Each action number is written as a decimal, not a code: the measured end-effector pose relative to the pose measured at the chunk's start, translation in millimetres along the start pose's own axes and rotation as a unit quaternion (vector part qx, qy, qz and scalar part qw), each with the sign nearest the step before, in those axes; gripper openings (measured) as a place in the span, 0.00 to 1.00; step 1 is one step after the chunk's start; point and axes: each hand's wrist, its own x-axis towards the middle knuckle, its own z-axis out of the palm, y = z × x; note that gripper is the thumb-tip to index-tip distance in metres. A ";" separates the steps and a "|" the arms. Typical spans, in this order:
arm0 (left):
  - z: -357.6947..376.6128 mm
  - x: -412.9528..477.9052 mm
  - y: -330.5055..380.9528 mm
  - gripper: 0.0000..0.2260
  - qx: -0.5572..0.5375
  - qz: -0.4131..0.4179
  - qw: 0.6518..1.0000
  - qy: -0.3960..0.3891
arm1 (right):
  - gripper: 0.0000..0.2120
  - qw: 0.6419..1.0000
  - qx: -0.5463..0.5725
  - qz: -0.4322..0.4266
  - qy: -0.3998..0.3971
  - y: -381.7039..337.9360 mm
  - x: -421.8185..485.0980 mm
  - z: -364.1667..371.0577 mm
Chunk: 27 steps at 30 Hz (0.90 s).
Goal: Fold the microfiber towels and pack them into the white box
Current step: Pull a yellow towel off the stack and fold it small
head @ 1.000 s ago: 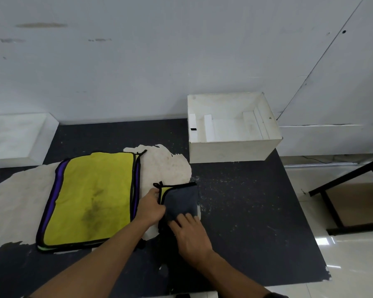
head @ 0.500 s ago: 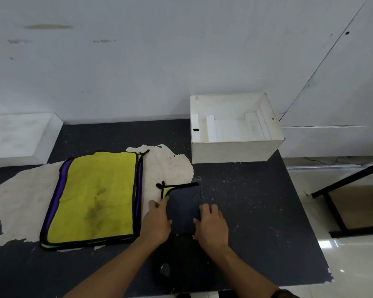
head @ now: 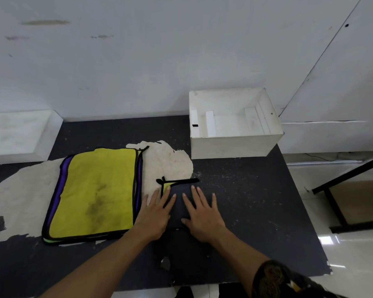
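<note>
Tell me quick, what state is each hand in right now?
Left hand: open, fingers flat on the folded dark towel.
Right hand: open, pressing flat on the same towel.

The head camera is looking forward and down from above the near edge of the table [head: 256,211], sitting close over the left hand [head: 154,214] and right hand [head: 204,218] at lower centre. Its wide lens is taking in the wall [head: 138,61] across the top, the box [head: 230,147] right of centre and the floor [head: 342,254] at lower right.
</note>
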 end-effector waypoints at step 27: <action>-26.5 19.9 8.3 0.12 -0.411 -0.296 0.862 -0.022 | 0.12 0.859 0.391 0.329 0.017 -13.3 -5.3 -33.0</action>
